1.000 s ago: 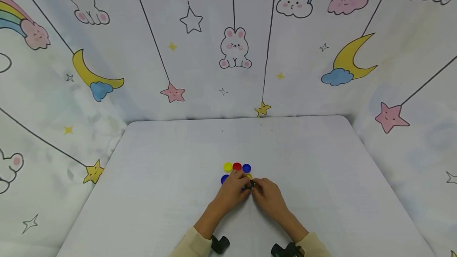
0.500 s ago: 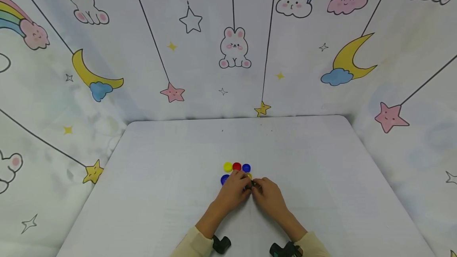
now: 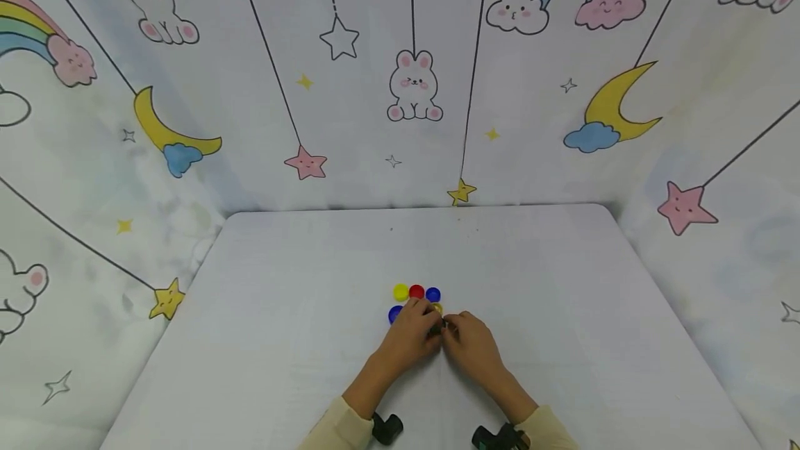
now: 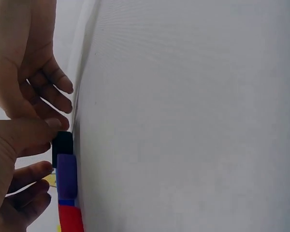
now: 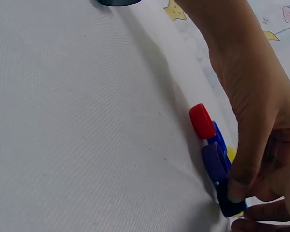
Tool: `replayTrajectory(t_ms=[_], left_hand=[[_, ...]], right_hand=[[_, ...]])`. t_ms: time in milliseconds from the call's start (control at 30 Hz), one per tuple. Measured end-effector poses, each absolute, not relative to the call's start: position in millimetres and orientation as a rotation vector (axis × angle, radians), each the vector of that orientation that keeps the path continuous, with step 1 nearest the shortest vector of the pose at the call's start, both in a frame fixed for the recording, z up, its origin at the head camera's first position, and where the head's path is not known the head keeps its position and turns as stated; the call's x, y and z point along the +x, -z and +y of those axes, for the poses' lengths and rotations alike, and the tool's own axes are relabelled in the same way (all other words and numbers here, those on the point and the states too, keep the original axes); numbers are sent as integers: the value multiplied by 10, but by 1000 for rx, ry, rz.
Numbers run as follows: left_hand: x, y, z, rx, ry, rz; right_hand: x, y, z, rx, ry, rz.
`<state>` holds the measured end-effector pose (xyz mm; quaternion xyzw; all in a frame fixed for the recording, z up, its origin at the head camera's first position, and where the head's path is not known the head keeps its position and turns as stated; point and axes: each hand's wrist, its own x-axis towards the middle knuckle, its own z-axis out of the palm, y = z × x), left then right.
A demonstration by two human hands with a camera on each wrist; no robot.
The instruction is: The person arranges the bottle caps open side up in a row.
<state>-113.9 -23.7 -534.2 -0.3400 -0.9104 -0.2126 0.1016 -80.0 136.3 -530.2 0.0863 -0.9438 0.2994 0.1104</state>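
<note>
My left hand (image 3: 409, 335) and right hand (image 3: 471, 346) meet at the near right corner of a small cluster of round plastic caps. Between them is a dark cap (image 4: 63, 145); my left thumb lies against it while its fingers curl behind. The right hand's fingertips pinch at its other end, partly hidden. A purple cap (image 4: 66, 176) sits beside the dark one, then a red cap (image 5: 201, 121). In the head view a yellow cap (image 3: 401, 292), another red cap (image 3: 417, 291) and a blue cap (image 3: 432, 294) line the far row. My left hand covers part of the cluster.
The cluster stands on a white-covered table (image 3: 300, 311). A patterned cloth wall (image 3: 350, 123) with rabbits, stars and moons rises behind and at both sides. Black wrist devices (image 3: 387, 429) sit at the cream sleeves (image 3: 340, 428).
The head view has shifted slightly. Both hands stay nearly in place, with only small finger movements around the dark cap, which shows a little less between them.
</note>
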Motion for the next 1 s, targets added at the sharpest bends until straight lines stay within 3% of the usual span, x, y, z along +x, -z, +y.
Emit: replayTrajectory(t_ms=[400, 1000], left_hand=[[-1198, 5212, -379, -882, 634, -2622], [-1277, 5078, -593, -661, 578, -2642]], right_hand=[[-894, 5258, 1381, 252, -838, -2754], [-1033, 5075, 1446, 477, -626, -2634]])
